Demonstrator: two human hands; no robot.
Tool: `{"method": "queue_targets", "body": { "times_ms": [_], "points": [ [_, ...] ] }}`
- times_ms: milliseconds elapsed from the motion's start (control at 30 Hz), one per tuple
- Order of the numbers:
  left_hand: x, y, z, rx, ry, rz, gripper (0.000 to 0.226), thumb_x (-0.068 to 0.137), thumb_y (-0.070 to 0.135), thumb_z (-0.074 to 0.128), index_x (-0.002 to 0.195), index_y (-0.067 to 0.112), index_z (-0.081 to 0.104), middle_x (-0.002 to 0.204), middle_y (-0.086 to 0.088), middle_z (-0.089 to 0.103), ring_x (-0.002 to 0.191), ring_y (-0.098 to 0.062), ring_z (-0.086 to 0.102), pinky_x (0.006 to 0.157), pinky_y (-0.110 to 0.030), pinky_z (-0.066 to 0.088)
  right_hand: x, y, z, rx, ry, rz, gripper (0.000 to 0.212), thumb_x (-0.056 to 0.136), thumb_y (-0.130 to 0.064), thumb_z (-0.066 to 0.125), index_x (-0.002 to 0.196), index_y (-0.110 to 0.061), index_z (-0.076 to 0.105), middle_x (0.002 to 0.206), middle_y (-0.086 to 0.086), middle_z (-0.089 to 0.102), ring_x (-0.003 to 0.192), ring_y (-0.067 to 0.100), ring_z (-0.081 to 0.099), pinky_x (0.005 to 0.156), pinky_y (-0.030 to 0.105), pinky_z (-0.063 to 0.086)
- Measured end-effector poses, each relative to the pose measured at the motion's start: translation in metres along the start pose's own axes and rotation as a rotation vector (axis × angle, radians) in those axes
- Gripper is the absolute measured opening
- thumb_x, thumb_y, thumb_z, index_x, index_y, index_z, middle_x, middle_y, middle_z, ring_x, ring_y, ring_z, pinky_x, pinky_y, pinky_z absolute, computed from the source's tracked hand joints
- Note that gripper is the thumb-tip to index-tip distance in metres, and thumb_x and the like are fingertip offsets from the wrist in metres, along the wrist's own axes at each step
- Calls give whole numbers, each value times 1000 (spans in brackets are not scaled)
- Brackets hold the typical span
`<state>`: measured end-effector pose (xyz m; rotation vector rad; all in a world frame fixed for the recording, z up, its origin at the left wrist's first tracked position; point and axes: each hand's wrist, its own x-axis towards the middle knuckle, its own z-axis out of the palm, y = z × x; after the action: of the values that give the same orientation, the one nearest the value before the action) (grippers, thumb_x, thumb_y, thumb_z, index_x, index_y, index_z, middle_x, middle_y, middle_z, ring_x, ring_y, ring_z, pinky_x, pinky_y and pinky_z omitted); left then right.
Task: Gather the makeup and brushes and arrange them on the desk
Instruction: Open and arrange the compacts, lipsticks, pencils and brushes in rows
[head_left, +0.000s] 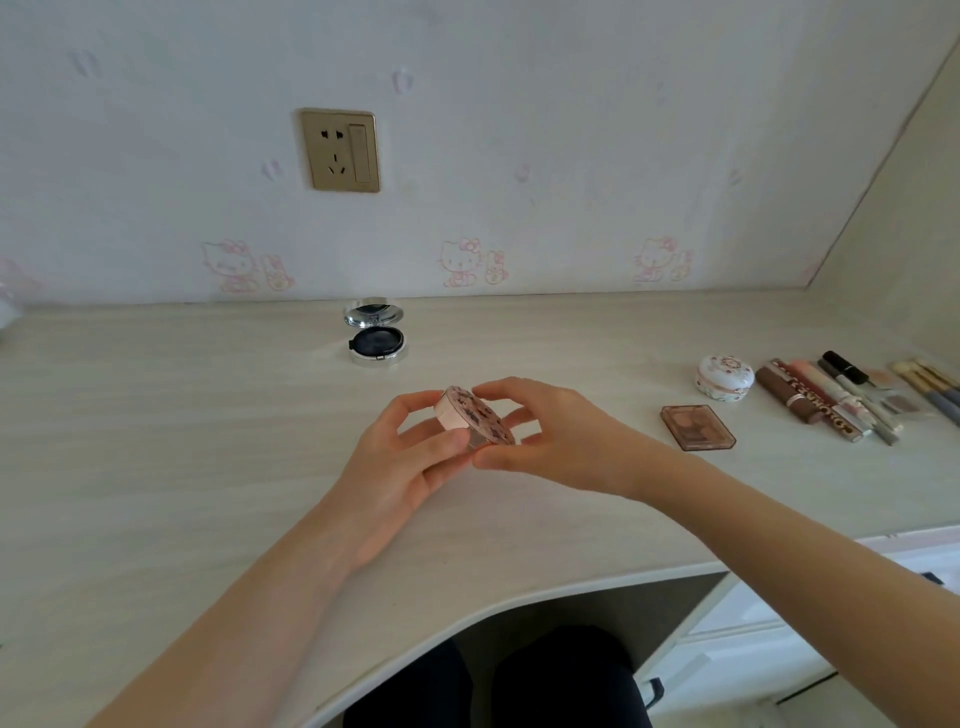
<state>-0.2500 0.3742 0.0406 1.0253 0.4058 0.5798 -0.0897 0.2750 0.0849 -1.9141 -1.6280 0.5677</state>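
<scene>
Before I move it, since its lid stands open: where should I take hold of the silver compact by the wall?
Take the silver compact by its round base, pinching left and right of the rim, coming from the front. The mirrored lid stands up at the back; it would likely swing, and it blocks that side.

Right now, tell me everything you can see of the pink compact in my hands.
The pink compact is round and flat, plastic-looking, with a pale pink side and a lid patterned in dark shapes. It looks closed and is held tilted above the desk. The left hand and right hand pinch its edges.
</scene>
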Motion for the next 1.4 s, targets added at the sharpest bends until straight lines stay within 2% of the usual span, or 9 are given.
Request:
{"method": "queue_targets", "body": {
  "times_ms": [200, 367, 500, 667, 800, 867, 1067, 1267, 1400],
  "points": [
    [0, -3, -5, 144, -9, 19, 58, 68, -1, 79, 120, 6, 55, 112, -23, 67, 101, -35, 67, 89, -38, 55, 1, -2, -5, 19, -30, 12, 71, 70, -44, 79, 134, -34, 49, 125, -17, 59, 97, -6, 60, 85, 13, 50],
    [2, -3, -9, 285, -1, 81, 61, 56, 18, 83, 113, 18, 62, 110, -15, 70, 100, -35, 68, 92, -47, 50, 1, -5, -15, 84, -135, 19, 62, 77, -32, 74, 134, -34, 51, 125, -20, 60, 99, -3, 64, 98, 29, 48],
    [3, -5, -7, 483, 1, 150, 58, 59, 11, 85, 111, 14, 59, 103, -4, 74, 100, -21, 69, 82, -28, 55, 2, -2, -16, -42, -130, 21, 62, 76, -36, 74, 133, -38, 50, 122, -19, 61, 102, 1, 62, 95, 30, 50],
    [4, -8, -9, 994, 117, 255, 65, 54, 42, 89, 113, 33, 65, 114, 22, 63, 111, 9, 52, 96, -13, 38, 5, 4, -13, -214, -145, 17, 62, 77, -40, 72, 134, -35, 49, 121, -9, 62, 107, 10, 57, 93, 33, 49],
    [2, -11, -5, 1242, 165, 356, 54, 64, 42, 84, 115, 36, 66, 101, 43, 40, 122, 7, 30, 91, -1, 21, 10, 8, -10, -302, -186, -2, 55, 83, -37, 68, 134, -28, 51, 127, -1, 59, 114, 17, 53, 96, 37, 45],
    [4, -13, -8, 1272, 138, 360, 49, 67, 43, 81, 113, 40, 66, 100, 47, 42, 126, 3, 28, 93, -4, 21, 13, 10, -7, -331, -195, -11, 48, 86, -37, 64, 132, -28, 54, 125, -2, 61, 112, 17, 53, 95, 38, 45],
    [7, -23, -14, 1300, 208, 331, 49, 66, 40, 82, 112, 39, 67, 102, 32, 50, 128, -3, 32, 96, -16, 24, 18, 12, -4, -397, -220, -82, 34, 97, -33, 49, 130, -29, 54, 117, -8, 65, 94, 7, 50, 77, 22, 33],
    [9, -28, -20, 1328, 222, 354, 50, 65, 43, 81, 111, 34, 67, 114, 18, 63, 125, -5, 35, 90, -12, 23, 25, 3, -15, -400, -283, -37, 37, 101, -32, 41, 136, -25, 49, 133, -4, 56, 119, 16, 50, 95, 25, 36],
    [9, -30, -20, 1370, 231, 371, 51, 66, 44, 80, 113, 29, 67, 113, 15, 63, 122, -7, 39, 90, -10, 22, 32, -1, -22, -374, -351, -22, 34, 102, -27, 37, 127, -16, 57, 120, 1, 62, 108, 20, 55, 93, 33, 41]
  ]
}}
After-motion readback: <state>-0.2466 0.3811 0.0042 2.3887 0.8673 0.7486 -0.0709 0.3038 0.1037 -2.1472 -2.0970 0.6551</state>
